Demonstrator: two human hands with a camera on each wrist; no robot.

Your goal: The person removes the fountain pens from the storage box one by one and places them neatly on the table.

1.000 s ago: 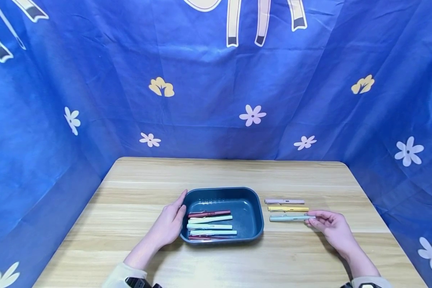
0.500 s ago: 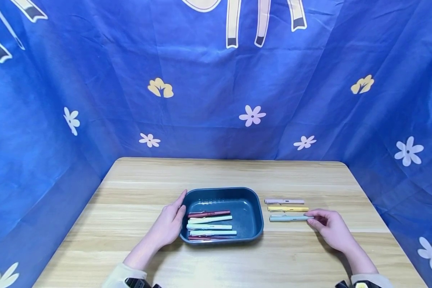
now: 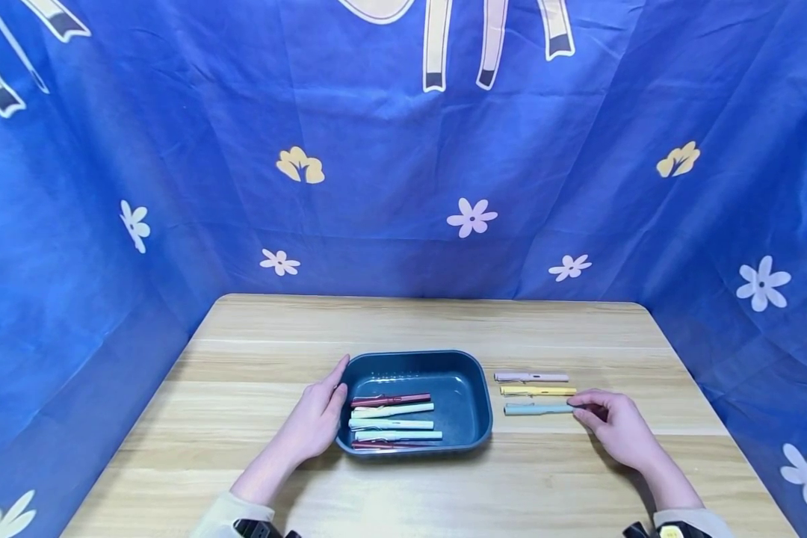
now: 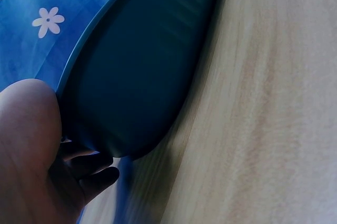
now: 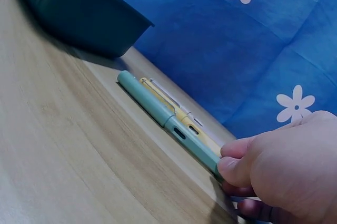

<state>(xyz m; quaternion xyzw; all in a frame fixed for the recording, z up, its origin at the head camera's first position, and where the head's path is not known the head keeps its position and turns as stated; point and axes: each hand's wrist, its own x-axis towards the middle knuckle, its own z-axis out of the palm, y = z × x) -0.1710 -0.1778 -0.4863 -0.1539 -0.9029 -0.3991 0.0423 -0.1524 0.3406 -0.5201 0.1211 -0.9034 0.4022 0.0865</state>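
While the left hand (image 3: 312,418) grips the left end of the dark teal tray (image 3: 462,418), its thumb lies at the rim and its other fingers bear on the outer wall. The right hand (image 3: 617,427) pinches the right end of the pale green pen (image 3: 536,409) between thumb and forefinger. This pen lies on the table (image 3: 410,493), to the right of the tray and apart from it; whether the pinched end is raised cannot be told. A dark oval window shows in its barrel. Just beyond it, roughly parallel, lie the yellow pen (image 3: 538,391) and then the lilac pen (image 3: 533,377). Five pens rest inside the tray, stacked side by side toward its left: an upper dark red pen (image 3: 393,400), three pale pens (image 3: 393,424) and a lower dark red pen (image 3: 393,446), the last partly hidden by the near wall. A blue curtain (image 3: 376,194) printed with flowers stands behind the table.
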